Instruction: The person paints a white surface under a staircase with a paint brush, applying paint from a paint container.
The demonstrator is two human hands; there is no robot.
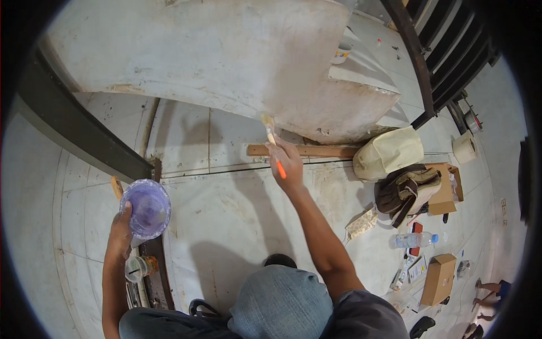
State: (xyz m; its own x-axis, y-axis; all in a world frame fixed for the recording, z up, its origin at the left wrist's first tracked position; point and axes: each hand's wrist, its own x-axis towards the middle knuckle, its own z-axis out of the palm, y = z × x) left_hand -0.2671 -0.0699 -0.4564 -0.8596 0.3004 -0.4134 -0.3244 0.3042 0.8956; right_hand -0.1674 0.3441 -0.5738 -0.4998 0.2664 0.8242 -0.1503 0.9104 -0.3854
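Note:
My left hand (119, 234) grips a round bowl (141, 217) by its rim, thumb over the edge. The bowl is purple inside and smeared with pale residue. A wooden handle (117, 187) sticks out beside it; what it belongs to is hidden. My right hand (288, 161) is closed round a paintbrush (270, 133) with an orange handle end. Its pale bristles are at the lower edge of a whitish stair side panel (226, 56), where a damp-looking darker patch shows above. Whether the bristles touch the panel I cannot tell.
Dark metal posts (79, 135) stand at left, a dark railing (457, 51) at upper right. A wooden strip (310, 151) lies below the panel. To the right are a cream bag (389, 152), a brown bag (406, 192), cardboard boxes (437, 279), a water bottle (415, 240). A cup (341, 53) sits on a step.

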